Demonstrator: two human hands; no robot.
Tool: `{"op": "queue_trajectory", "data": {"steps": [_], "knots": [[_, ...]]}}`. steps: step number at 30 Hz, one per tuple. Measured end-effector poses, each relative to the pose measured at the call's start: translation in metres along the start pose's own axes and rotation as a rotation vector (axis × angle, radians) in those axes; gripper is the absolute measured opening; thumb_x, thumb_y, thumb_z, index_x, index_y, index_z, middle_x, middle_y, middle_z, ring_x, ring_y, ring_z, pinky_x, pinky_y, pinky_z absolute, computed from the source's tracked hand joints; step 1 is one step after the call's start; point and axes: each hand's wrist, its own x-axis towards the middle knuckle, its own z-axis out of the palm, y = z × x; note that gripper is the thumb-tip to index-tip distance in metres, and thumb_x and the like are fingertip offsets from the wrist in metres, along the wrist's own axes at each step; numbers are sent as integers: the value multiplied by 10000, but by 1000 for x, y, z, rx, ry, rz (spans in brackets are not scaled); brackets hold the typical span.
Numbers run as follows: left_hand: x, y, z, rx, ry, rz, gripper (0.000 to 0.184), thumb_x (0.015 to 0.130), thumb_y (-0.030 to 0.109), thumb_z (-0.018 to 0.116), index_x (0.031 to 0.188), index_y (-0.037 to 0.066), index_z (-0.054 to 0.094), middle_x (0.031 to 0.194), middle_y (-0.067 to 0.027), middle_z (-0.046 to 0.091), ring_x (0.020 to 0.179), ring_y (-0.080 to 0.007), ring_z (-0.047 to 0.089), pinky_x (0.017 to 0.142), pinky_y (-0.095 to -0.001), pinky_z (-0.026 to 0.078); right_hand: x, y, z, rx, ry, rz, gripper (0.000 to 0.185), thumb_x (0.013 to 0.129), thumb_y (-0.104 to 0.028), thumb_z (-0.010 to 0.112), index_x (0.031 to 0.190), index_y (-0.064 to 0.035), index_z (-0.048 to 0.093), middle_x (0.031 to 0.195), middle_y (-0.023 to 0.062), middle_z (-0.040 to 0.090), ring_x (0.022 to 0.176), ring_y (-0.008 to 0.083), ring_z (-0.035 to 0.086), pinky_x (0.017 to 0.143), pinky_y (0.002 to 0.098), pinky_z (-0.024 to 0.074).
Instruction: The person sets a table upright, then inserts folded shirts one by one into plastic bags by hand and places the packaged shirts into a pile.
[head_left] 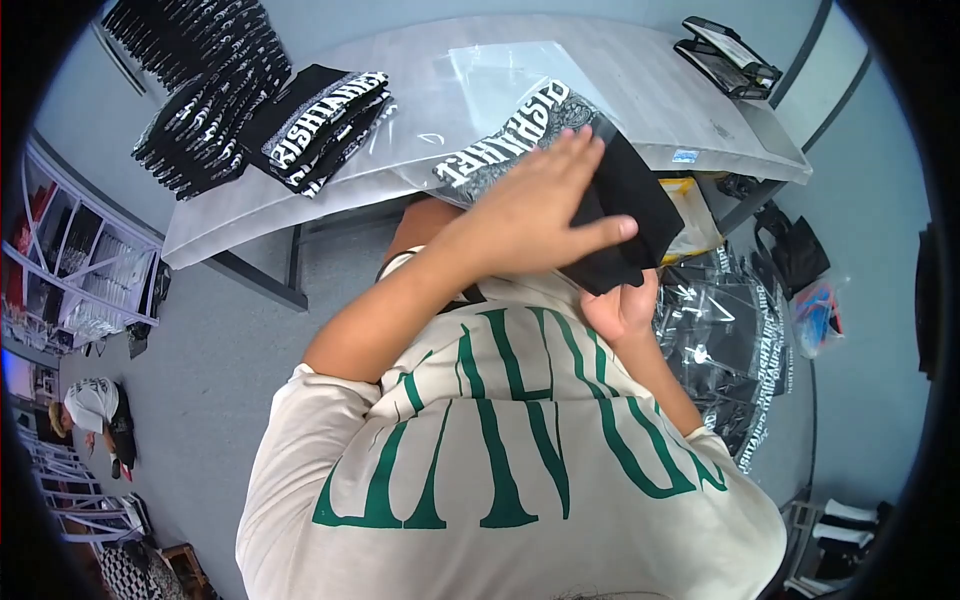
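Observation:
A folded black garment (640, 195) with a white-lettered, patterned band lies tilted over the table's front edge, its near end hanging out toward my body. My left hand (540, 205) rests flat across its top, fingers stretched out and the thumb apart. From below, my right hand (622, 308) holds the garment's near end; its fingers are partly hidden under the cloth. Beyond the garment, clear plastic bags (500, 70) lie flat on the table. To the left sits a short stack of folded black garments (325, 125) with the same white lettering.
A taller pile of folded black garments (205, 100) stands at the left of the grey table (640, 60). Black trays (730, 58) are at its far right. Bagged black garments (715, 340) are heaped low on my right. Another person (95, 410) is far left near racks (75, 250).

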Motion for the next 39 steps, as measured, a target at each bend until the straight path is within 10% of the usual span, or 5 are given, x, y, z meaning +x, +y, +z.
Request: {"op": "queue_trajectory", "data": {"steps": [4, 10, 25, 31, 39], "knots": [[6, -18, -5, 87, 110, -15, 906, 899, 576, 569, 1460, -87, 308, 1515, -309, 302, 1449, -402, 249, 1184, -439, 214, 12, -6, -46, 145, -494, 197, 463, 1003, -360, 392, 1362, -99, 522, 1276, 82, 636, 1069, 216, 662, 693, 320, 562], [-5, 13, -5, 101, -37, 79, 899, 894, 616, 544, 1490, -15, 308, 1550, -275, 257, 1465, -385, 217, 1191, -513, 141, 3, 0, -32, 84, -268, 147, 555, 1014, -385, 377, 1454, -48, 405, 1500, 149, 408, 1374, 321, 414, 1176, 492, 289], [-6, 2, -17, 158, 129, 71, 896, 870, 639, 556, 1492, 36, 327, 1537, -278, 282, 1456, -401, 236, 1174, -546, 158, -25, -13, -19, 86, -587, 106, 516, 1038, -294, 404, 1471, -17, 358, 1506, 144, 399, 1364, 298, 429, 1163, 470, 324], [7, -37, -64, 233, 392, 158, 501, 907, 317, 615, 1355, 111, 528, 1427, -121, 496, 1345, -336, 437, 1155, -574, 201, -11, -40, -83, -274, -631, -248, 517, 989, -207, 491, 1453, -5, 384, 1480, 142, 437, 1344, 289, 449, 1159, 444, 321], [54, -8, -131, -71, -609, 123, 454, 811, 265, 754, 1160, -7, 653, 979, -94, 693, 875, -172, 631, 848, -307, 490, -54, -102, -184, -492, -500, -303, 490, 983, -187, 500, 1440, -24, 427, 1422, 148, 501, 1330, 289, 467, 1143, 451, 344]]}}
